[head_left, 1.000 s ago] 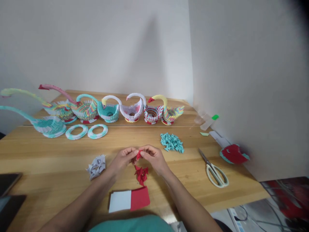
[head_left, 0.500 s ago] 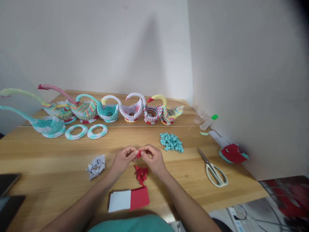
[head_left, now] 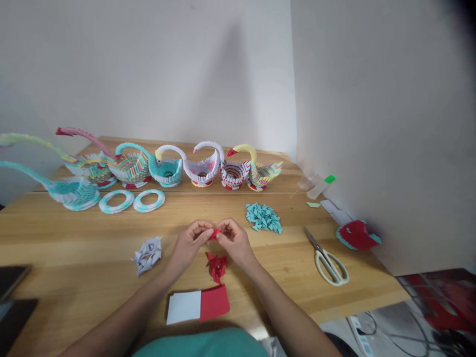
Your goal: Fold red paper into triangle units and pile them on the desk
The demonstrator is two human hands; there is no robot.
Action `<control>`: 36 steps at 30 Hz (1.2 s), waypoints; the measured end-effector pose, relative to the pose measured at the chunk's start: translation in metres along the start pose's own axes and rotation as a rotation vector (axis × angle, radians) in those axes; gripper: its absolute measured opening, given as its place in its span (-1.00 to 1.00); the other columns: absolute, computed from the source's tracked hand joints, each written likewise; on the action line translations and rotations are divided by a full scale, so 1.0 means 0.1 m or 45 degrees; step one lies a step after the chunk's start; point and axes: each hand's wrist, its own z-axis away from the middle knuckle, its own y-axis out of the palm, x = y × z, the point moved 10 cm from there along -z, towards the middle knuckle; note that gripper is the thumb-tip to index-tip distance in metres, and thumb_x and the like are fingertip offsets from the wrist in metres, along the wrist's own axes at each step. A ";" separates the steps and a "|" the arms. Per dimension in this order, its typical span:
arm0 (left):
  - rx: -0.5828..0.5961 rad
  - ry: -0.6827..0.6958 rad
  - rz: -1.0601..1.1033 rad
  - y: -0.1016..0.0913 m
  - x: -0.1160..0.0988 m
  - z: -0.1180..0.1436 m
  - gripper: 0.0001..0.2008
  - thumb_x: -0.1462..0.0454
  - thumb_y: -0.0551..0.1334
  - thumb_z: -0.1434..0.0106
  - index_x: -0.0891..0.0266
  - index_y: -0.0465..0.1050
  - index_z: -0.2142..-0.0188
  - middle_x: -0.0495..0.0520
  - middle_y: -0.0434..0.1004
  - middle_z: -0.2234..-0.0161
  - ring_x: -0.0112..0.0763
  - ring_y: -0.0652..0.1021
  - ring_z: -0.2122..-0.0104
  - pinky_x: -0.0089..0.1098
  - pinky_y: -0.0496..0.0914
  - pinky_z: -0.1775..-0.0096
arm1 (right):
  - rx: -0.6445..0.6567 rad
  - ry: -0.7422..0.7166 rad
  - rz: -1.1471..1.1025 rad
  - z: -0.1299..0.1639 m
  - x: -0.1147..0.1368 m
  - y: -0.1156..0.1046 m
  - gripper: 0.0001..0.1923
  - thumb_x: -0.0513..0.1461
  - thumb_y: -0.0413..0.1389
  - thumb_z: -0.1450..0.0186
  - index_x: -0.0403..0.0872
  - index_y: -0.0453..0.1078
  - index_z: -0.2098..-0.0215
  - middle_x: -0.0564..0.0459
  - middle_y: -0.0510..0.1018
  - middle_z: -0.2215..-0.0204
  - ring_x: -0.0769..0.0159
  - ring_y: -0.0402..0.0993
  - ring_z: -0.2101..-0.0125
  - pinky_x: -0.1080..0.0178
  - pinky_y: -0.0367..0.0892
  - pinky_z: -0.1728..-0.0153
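Note:
My left hand (head_left: 189, 244) and my right hand (head_left: 233, 241) meet above the wooden table (head_left: 282, 267), fingertips pinching one small red folded paper piece (head_left: 214, 233) between them. Just below the hands lies a little heap of red folded pieces (head_left: 216, 265). Nearer to me sits a stack of paper squares, white (head_left: 184, 307) on the left and red (head_left: 214, 302) on the right. A pile of grey folded pieces (head_left: 148, 254) lies left of my left hand.
A pile of teal folded pieces (head_left: 264, 217) lies right of the hands, white-handled scissors (head_left: 327, 258) farther right. Several paper swans (head_left: 203, 168) line the back, two teal-white rings (head_left: 148, 200) before them. A red-teal paper piece (head_left: 356, 234) rests by the right wall.
Both hands stay together on the red piece; the fingers have shifted slightly and the piece now lies flatter between them. The view has tilted a little.

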 end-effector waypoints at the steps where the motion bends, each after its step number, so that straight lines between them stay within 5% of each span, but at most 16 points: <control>1: -0.005 0.018 0.003 0.00 -0.01 0.00 -0.73 0.13 0.31 -0.09 0.26 0.42 0.30 -0.01 0.51 0.46 -0.44 0.47 0.47 -0.45 0.36 0.39 | -0.022 0.001 -0.004 0.00 0.01 -0.01 -0.89 -0.25 0.16 -0.13 -0.05 0.41 0.33 0.13 0.48 0.48 0.37 0.38 0.47 0.34 0.30 0.41; 11: -0.081 0.433 -0.759 0.10 -0.37 0.17 -0.68 0.36 0.18 -0.19 0.22 0.44 0.04 0.10 0.60 0.23 -0.34 0.54 0.33 -0.35 0.42 0.24 | -0.080 -0.018 0.072 0.02 0.01 -0.04 -0.92 -0.27 0.08 -0.14 -0.06 0.41 0.39 0.08 0.53 0.43 0.32 0.44 0.42 0.30 0.33 0.35; 17: -0.068 0.730 -0.962 0.20 -0.52 0.30 -0.63 0.43 0.11 -0.23 0.15 0.46 0.01 0.15 0.55 0.06 -0.20 0.51 0.05 -0.20 0.37 -0.01 | -0.102 -0.073 0.191 0.06 0.03 0.02 -0.93 -0.30 0.08 -0.16 -0.04 0.32 0.35 0.12 0.46 0.45 0.34 0.41 0.41 0.31 0.33 0.32; 22: -0.089 0.568 -0.828 0.11 -0.45 0.21 -0.65 0.44 0.13 -0.17 0.18 0.49 0.07 0.14 0.58 0.17 -0.22 0.55 0.18 -0.24 0.41 0.11 | 0.054 0.022 0.040 0.04 0.01 0.09 -0.90 -0.18 0.13 -0.22 -0.04 0.35 0.38 0.12 0.48 0.46 0.34 0.42 0.42 0.31 0.34 0.34; 28: -0.131 0.138 -0.157 -0.09 -0.06 0.01 -0.66 0.29 0.23 -0.13 0.26 0.42 0.07 0.08 0.55 0.29 -0.34 0.56 0.31 -0.33 0.44 0.20 | 0.138 0.136 -0.228 0.01 -0.12 0.11 -0.74 -0.06 0.11 -0.29 -0.05 0.49 0.22 0.07 0.55 0.41 0.33 0.46 0.40 0.27 0.37 0.26; 36: -0.105 0.072 0.024 -0.07 0.02 -0.01 -0.61 0.26 0.29 -0.04 0.26 0.41 0.09 0.06 0.52 0.32 -0.39 0.53 0.32 -0.39 0.42 0.24 | 0.122 0.131 -0.150 0.01 -0.08 0.12 -0.77 -0.09 0.23 -0.17 -0.05 0.53 0.27 0.06 0.59 0.42 0.30 0.48 0.41 0.26 0.39 0.34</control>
